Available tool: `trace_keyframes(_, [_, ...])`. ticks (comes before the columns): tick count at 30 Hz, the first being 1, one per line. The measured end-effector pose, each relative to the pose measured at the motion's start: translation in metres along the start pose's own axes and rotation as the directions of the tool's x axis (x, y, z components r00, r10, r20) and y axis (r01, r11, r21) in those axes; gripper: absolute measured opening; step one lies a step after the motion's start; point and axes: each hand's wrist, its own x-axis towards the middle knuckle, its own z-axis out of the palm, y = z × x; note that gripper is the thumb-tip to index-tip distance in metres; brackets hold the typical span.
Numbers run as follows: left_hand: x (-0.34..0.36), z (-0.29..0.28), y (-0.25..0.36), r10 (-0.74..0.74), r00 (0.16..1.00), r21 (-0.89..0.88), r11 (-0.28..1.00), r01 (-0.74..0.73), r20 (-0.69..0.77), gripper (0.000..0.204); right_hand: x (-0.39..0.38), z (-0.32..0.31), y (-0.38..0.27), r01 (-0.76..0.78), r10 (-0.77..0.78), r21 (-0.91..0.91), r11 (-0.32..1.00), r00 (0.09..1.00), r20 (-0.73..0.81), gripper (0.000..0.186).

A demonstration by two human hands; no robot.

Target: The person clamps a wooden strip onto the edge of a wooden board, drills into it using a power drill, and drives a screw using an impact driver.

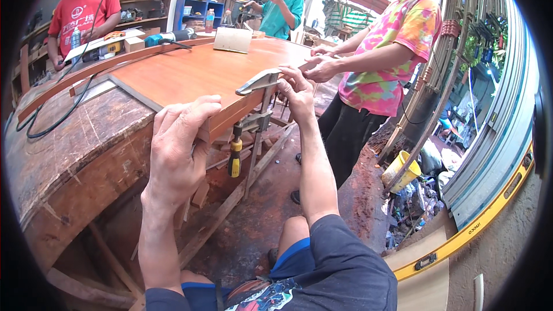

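Note:
A wide orange-brown wooden panel (190, 75) lies in front of me, with a wooden strip (236, 112) along its near edge. My left hand (180, 141) is closed around the strip's near corner, fingers over the top and thumb below. A metal bar clamp (257, 83) sits across the edge, its upper jaw flat on top. Its yellow and black handle (234, 158) hangs beneath the panel. Curled fingers of my right hand (298, 93) grip the upper end of the clamp, close against the edge; part of that grip is hidden.
A scarred workbench (86, 144) stands at left. On the panel lie a teal power drill (170, 37) and a curved sheet (233, 40). A co-worker in a tie-dye shirt (386, 52) holds the panel's right side; others stand behind. A yellow bucket (401, 171) and yellow level (472, 227) are at right.

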Motion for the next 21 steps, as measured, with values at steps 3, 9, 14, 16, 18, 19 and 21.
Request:
trace_keyframes(3, [0.000,0.002,-0.001,0.004,1.000,0.000,1.000,-0.004,-0.004,0.046,-0.001,-0.001,-0.002,0.006,-0.006,0.017,1.000,1.000,-0.005,0.030])
trace_keyframes(9, [0.001,0.000,-0.004,0.026,1.000,-0.001,1.000,-0.026,-0.007,0.042,0.002,-0.001,0.001,0.020,-0.021,0.036,0.999,1.000,0.008,0.029])
trace_keyframes(14, [0.000,0.000,-0.006,0.031,1.000,-0.008,0.999,-0.031,-0.007,0.042,0.001,0.001,-0.001,0.004,-0.004,0.055,0.998,1.000,0.001,0.030])
trace_keyframes(16, [-0.001,-0.004,-0.007,0.031,0.999,0.009,0.999,-0.031,-0.009,0.042,0.002,0.009,0.001,0.016,-0.016,0.030,0.999,1.000,0.014,0.030])
trace_keyframes(18, [-0.002,-0.010,-0.006,0.002,1.000,0.029,1.000,-0.002,0.015,0.042,0.001,0.017,-0.004,-0.027,0.028,0.035,0.999,0.999,-0.021,0.029])
trace_keyframes(19, [-0.001,-0.006,-0.006,0.013,1.000,0.008,1.000,-0.013,0.007,0.043,0.001,0.008,-0.004,0.023,-0.023,0.003,1.000,0.999,-0.024,0.029])
trace_keyframes(21, [-0.002,-0.003,-0.009,0.016,1.000,-0.008,1.000,-0.015,0.021,0.044,-0.001,0.002,-0.009,-0.041,0.041,-0.011,0.999,0.999,-0.007,0.030])
